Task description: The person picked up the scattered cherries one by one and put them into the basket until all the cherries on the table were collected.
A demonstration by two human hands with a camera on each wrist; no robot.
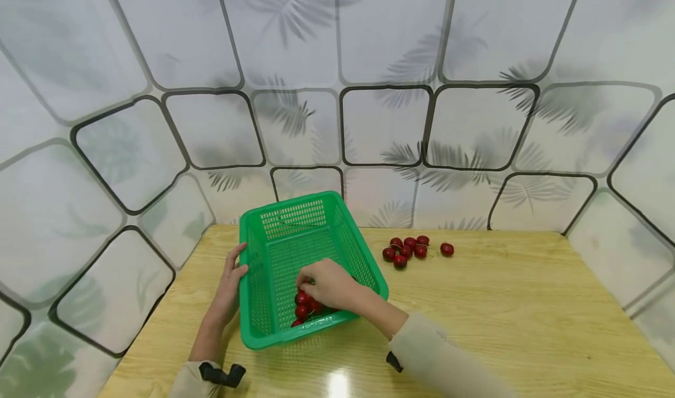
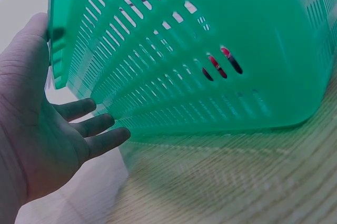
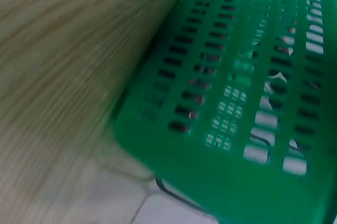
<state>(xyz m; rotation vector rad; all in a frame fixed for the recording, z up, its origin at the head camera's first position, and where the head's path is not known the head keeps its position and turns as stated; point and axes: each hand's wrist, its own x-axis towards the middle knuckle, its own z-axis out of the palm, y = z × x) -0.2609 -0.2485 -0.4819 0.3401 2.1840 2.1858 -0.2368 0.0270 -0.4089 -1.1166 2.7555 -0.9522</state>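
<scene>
A green plastic basket [image 1: 287, 257] with slotted walls stands on the table, slightly turned. Dark red cherries [image 1: 302, 312] lie in its near end, partly hidden by my right hand [image 1: 331, 283]. That hand reaches down inside, its fingers curled and pinching at a cherry; the fingertips are partly hidden. Outside the basket, my left hand [image 1: 229, 286] rests against the left wall. In the left wrist view its thumb touches the rim and the other fingers stretch out beside the slots. Only the basket's outside [image 3: 174, 161] shows in the right wrist view, blurred, without the hand.
To the right of the basket, a loose group of cherries [image 1: 399, 261] lies on the wooden table [image 1: 501, 310], with a single cherry [image 1: 447, 249] a little apart. Patterned cloth walls [image 1: 385, 128] with leaf prints enclose the table's back and sides.
</scene>
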